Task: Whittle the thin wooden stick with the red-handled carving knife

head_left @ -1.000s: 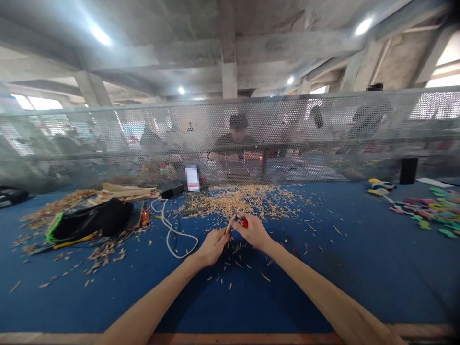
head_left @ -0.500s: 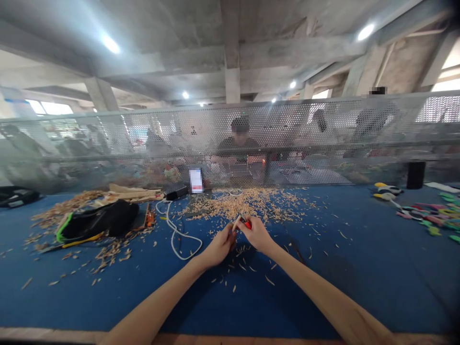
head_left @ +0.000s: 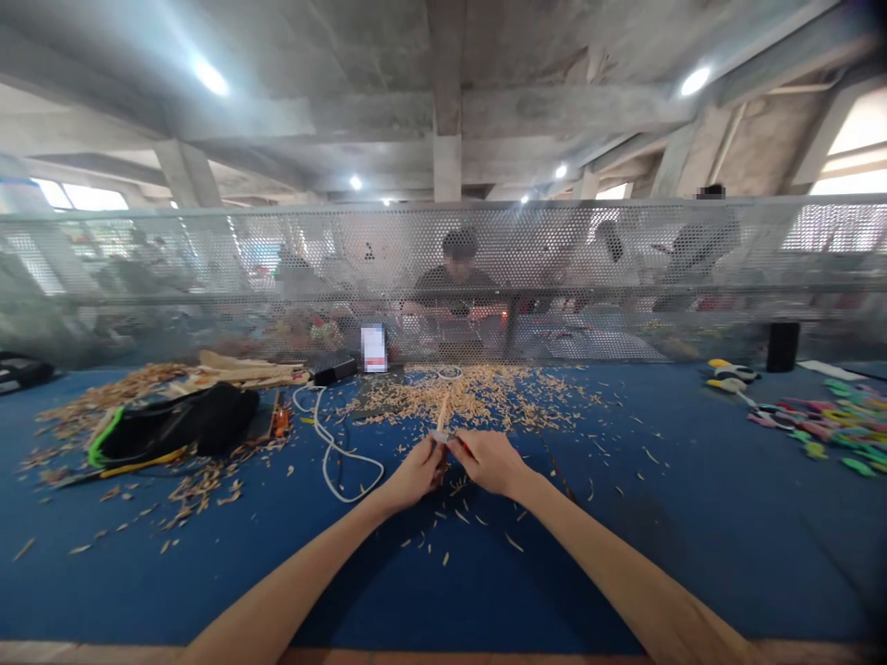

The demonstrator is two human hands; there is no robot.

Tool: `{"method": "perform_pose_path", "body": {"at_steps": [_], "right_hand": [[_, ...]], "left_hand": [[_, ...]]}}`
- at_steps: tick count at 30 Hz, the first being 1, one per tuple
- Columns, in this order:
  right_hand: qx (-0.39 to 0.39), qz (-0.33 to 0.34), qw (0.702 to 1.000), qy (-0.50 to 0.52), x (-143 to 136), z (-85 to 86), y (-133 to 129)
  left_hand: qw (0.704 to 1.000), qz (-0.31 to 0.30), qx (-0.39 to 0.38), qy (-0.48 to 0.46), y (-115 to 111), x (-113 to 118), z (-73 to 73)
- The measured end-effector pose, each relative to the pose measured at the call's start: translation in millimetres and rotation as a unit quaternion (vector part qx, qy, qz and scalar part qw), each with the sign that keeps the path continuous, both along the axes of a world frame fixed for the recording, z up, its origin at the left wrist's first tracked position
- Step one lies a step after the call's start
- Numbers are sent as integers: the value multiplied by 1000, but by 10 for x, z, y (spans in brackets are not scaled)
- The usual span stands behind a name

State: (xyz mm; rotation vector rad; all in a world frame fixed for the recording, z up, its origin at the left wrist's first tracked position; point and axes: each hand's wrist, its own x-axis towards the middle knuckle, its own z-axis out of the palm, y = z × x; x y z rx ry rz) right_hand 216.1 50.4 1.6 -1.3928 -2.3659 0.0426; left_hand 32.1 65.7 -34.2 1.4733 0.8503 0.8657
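Note:
My left hand is closed around a slim pale wooden stick, whose far end points away from me over the shavings. Closed on a knife with a red handle, my right hand meets the left one. The knife's grey blade lies across the stick by my thumbs. My fingers cover most of the handle and the stick's near end. Pale curled wood shavings are scattered on the blue tabletop under and beyond my hands.
To the left lie a black pouch with green trim, a yellow craft knife and a white cable. A lit phone stands ahead. Colourful pieces lie right. Behind a perforated metal screen sits a person.
The right hand has turned flatter, and the knife blade now lies crosswise on the stick. The stick now points straight ahead. The whole view has shifted slightly.

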Motion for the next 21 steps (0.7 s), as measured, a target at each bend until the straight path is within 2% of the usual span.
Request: {"method": "perform_pose_path", "body": {"at_steps": [5, 10, 15, 18, 21], "right_hand": [[4, 19, 999, -50, 8, -23, 28], [7, 30, 998, -61, 57, -16, 42], [-3, 22, 997, -76, 91, 23, 59], [-5, 19, 996, -86, 121, 40, 74], [-1, 28, 996, -87, 123, 20, 96]], "left_hand": [[1000, -21, -6, 4, 9, -7, 9], [994, -92, 11, 51, 0, -51, 117], [987, -119, 30, 104, -23, -112, 208], [987, -130, 15, 89, -25, -126, 205], [989, -140, -35, 36, -16, -124, 183]]}}
